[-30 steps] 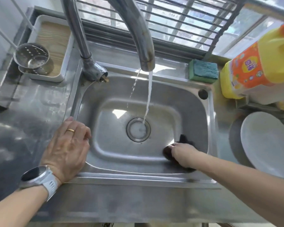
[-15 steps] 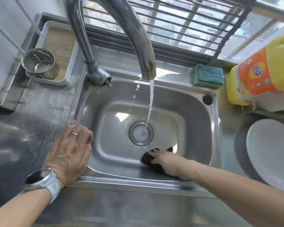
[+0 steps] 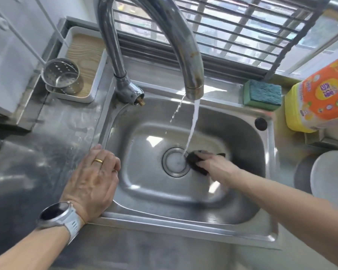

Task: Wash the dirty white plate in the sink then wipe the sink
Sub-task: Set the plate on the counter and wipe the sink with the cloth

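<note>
The steel sink [image 3: 242,217] fills the middle of the view, with water running from the tap [image 3: 191,61] onto the drain [image 3: 175,162]. My right hand [image 3: 215,166] presses a dark scrubbing cloth [image 3: 195,159] onto the sink floor just right of the drain. My left hand [image 3: 92,180] lies flat on the sink's left rim, fingers spread, holding nothing. The white plate [image 3: 332,178] rests on the counter to the right of the sink, cut off by the frame edge.
A green-and-blue sponge [image 3: 262,94] sits on the sink's back rim. A yellow detergent bottle [image 3: 318,98] stands at the right. A white tray [image 3: 94,78] with a perforated metal cup [image 3: 61,76] is at the back left. A wire rack hangs overhead.
My right hand has slid the dark cloth from the sink's front right corner leftward along the front, then up to the drain. My left hand stays on the rim.
</note>
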